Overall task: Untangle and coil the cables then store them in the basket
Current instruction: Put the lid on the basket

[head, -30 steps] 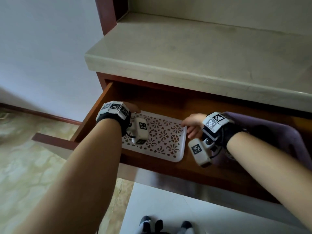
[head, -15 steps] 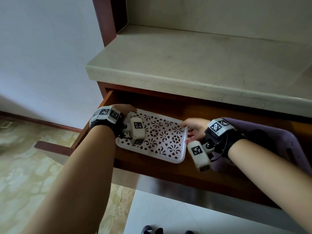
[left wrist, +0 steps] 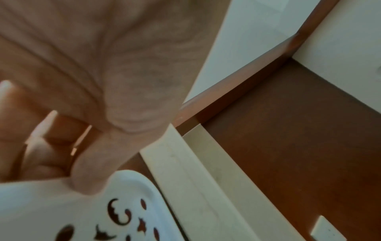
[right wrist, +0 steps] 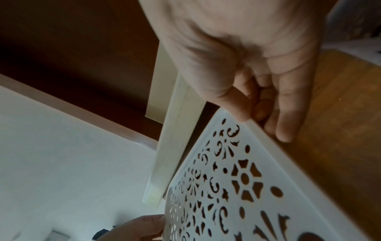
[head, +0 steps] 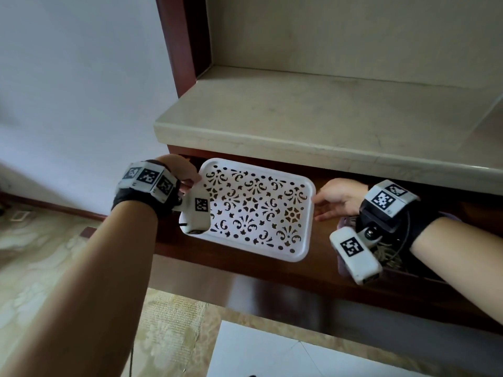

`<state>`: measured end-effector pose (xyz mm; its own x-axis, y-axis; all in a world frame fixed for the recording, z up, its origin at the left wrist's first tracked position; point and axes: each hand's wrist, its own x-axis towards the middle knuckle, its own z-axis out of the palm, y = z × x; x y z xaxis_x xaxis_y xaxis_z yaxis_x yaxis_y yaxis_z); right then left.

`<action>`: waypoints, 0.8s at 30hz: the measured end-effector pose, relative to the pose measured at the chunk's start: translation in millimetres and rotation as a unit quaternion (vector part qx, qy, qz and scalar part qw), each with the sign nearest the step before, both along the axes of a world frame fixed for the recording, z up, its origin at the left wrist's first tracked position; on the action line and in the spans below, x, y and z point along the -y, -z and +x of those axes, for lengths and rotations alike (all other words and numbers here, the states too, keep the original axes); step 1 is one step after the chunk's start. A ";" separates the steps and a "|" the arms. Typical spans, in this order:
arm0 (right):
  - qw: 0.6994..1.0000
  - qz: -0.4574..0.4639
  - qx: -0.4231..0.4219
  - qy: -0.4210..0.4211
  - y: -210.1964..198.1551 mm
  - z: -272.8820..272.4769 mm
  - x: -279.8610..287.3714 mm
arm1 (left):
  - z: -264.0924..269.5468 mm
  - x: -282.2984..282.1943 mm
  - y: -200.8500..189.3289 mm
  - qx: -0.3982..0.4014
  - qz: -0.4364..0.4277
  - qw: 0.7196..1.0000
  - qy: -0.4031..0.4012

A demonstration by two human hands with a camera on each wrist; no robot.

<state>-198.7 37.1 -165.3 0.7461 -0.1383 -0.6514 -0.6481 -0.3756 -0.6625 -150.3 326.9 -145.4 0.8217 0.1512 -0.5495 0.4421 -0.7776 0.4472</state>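
Note:
A white tray (head: 309, 227) pierced with a floral pattern hangs level above the open wooden drawer (head: 245, 270), held at both short ends. My left hand (head: 185, 175) grips its left rim, thumb on top in the left wrist view (left wrist: 88, 179), with the tray (left wrist: 51, 203) beneath it. My right hand (head: 337, 197) pinches the right rim, thumb above and fingers below (right wrist: 257, 106) the tray (right wrist: 292, 184). Tangled dark cables (head: 386, 254) lie in a purple basket (head: 342, 263) in the drawer, mostly hidden under my right wrist.
A pale stone counter (head: 299, 110) juts out just above the drawer, with a recessed wall behind it. A dark red wooden post (head: 177, 50) stands at the counter's left. A grey wall is at the left, patterned floor below.
The tray has risen off the drawer bottom with both hands on its ends. It now hangs higher, close under the counter edge.

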 end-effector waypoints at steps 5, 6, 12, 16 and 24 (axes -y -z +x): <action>0.999 -0.021 0.046 0.016 -20.4 -15.8 19.3 | -3.2 -3.9 -17.3 -0.003 -0.142 0.990 0.004; 0.998 -0.026 0.059 0.021 -25.9 -20.4 23.7 | -5.7 0.6 -20.5 -0.003 -0.174 0.985 0.002; 0.986 -0.027 0.151 0.070 -62.5 -47.5 65.1 | -25.6 42.8 -46.3 0.059 -0.306 0.950 -0.006; 0.980 -0.017 0.177 0.091 -83.8 -72.8 108.3 | -47.4 84.7 -59.8 0.104 -0.347 0.932 -0.003; 0.982 -0.028 0.139 0.125 -81.1 -129.6 213.6 | -93.6 180.6 -52.0 0.050 -0.289 0.940 0.175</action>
<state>-328.2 -176.6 -84.2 0.8322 -0.3696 -0.4134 -0.5217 -0.2691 -0.8096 -243.9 146.3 -93.5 0.8176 -0.4383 -0.3734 0.1369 -0.4818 0.8655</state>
